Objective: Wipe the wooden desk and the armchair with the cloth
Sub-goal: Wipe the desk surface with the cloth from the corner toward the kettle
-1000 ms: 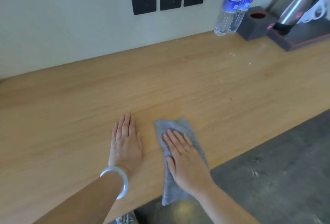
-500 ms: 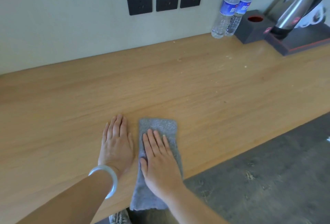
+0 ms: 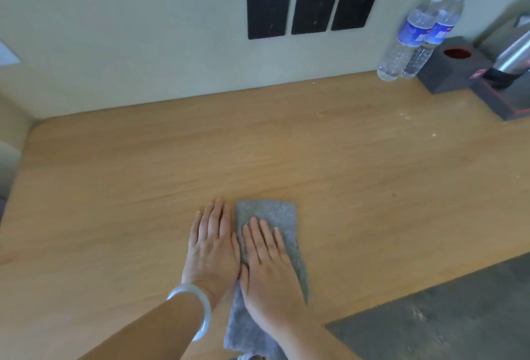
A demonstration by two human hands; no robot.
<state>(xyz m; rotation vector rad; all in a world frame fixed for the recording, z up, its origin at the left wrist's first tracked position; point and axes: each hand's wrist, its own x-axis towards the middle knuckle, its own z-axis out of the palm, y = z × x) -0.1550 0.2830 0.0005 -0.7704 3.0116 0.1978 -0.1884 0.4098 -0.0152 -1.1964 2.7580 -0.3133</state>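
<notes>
A grey cloth [image 3: 269, 213] lies flat on the wooden desk [image 3: 286, 144] near its front edge, its near end hanging over the edge. My right hand [image 3: 268, 268] presses palm-down on the cloth, fingers spread. My left hand [image 3: 212, 245] rests flat on the bare wood right beside the cloth, touching my right hand, with a pale bangle on the wrist. No armchair is in view.
Two water bottles [image 3: 415, 35] stand at the back right against the wall. Beside them are a dark box [image 3: 447, 70] and a dark tray [image 3: 513, 101] with a metal kettle [image 3: 513, 55]. Three black wall plates [image 3: 312, 9] sit above the desk. Grey floor [image 3: 459, 316] lies at the lower right.
My right hand has slid the cloth leftward along the desk until it lies against my left hand. The view has shifted, showing the desk's left end.
</notes>
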